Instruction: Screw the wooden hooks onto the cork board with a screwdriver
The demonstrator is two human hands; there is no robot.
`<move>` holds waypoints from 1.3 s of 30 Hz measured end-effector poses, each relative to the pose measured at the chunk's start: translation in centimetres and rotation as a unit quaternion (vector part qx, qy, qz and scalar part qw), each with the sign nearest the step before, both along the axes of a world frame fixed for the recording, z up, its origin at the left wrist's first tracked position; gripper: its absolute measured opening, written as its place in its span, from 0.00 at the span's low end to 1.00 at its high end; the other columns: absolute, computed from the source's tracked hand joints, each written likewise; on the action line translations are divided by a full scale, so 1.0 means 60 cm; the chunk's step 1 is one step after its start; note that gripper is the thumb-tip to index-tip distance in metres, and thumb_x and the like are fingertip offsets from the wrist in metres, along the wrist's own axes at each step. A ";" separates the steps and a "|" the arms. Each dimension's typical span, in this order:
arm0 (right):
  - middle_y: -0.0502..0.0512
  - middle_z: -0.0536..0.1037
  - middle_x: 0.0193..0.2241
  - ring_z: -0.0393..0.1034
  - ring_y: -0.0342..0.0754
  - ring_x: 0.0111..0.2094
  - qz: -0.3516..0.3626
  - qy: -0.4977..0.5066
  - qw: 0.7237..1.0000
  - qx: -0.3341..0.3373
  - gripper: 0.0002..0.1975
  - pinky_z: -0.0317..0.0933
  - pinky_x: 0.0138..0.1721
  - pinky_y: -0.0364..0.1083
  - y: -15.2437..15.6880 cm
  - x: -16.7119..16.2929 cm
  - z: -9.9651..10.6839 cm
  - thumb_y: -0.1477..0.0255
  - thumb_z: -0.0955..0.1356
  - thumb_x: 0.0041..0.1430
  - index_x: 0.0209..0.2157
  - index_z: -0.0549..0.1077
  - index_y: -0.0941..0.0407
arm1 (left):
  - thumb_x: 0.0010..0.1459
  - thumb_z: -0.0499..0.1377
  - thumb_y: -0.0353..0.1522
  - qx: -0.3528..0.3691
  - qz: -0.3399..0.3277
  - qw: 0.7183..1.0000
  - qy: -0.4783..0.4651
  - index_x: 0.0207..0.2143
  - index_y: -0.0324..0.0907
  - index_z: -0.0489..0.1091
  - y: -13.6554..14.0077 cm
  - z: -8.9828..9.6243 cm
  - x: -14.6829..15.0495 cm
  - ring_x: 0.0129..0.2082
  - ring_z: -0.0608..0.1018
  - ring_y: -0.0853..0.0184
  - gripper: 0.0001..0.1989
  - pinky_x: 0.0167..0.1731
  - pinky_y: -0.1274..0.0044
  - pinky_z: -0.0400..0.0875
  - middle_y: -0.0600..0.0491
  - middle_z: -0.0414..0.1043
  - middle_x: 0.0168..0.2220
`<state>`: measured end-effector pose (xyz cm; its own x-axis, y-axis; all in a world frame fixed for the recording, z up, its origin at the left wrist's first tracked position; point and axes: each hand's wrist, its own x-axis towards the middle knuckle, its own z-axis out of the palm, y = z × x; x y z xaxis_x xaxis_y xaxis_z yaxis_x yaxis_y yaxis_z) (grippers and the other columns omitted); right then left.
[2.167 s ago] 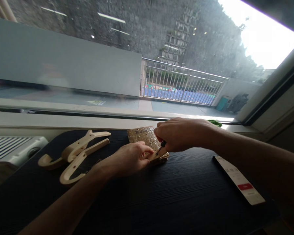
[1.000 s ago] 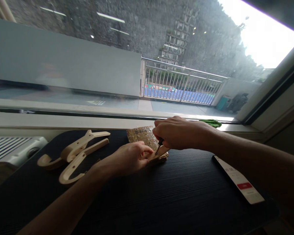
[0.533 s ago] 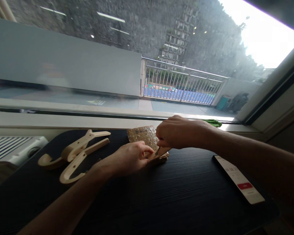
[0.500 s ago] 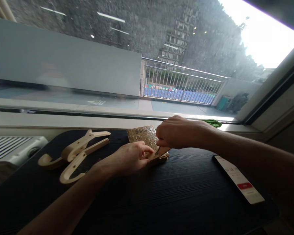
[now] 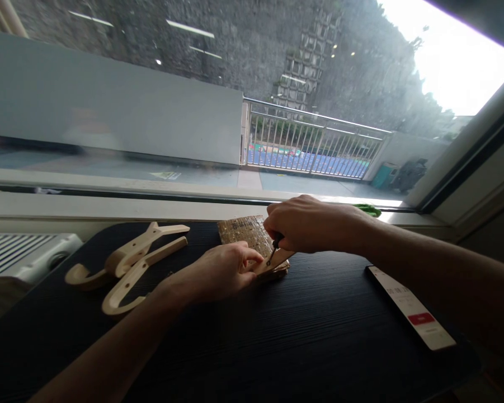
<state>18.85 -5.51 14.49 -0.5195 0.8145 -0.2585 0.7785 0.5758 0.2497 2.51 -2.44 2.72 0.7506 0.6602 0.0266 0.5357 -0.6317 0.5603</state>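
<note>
A folded piece of cardboard [image 5: 244,228], wrapped in clear tape, lies on the dark table [image 5: 293,330]. A pale wooden piece [image 5: 282,256] rests across its near edge. My left hand [image 5: 224,271] is closed on the left end of that wood, thumb and fingers pressing it against the cardboard. Above it, my right hand [image 5: 297,225] is wrapped round a screwdriver [image 5: 273,252]. The slim shaft slants down, its tip meeting a dark round spot in the wood. Most of the handle is hidden by the fingers.
Left of my left hand lie curved wooden hook-shaped parts [image 5: 128,263] with dark holes. A phone [image 5: 411,308] lies at the right under my right forearm. Something green [image 5: 367,210] is on the window sill [image 5: 184,210]. A white radiator [image 5: 33,260] stands at the left.
My right hand has shifted slightly up and turned, so more of the screwdriver shows. My left hand and the wood stay in place.
</note>
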 end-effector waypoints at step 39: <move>0.53 0.75 0.28 0.63 0.42 0.27 0.022 -0.004 1.000 0.000 0.05 0.49 0.27 0.42 0.004 -0.007 -0.001 0.77 0.65 0.51 0.31 0.73 0.58 | 0.54 0.52 0.40 0.008 0.012 1.000 0.018 0.40 0.47 0.73 -0.003 0.004 -0.001 0.30 0.71 0.68 0.15 0.27 0.81 0.62 0.53 0.70 0.35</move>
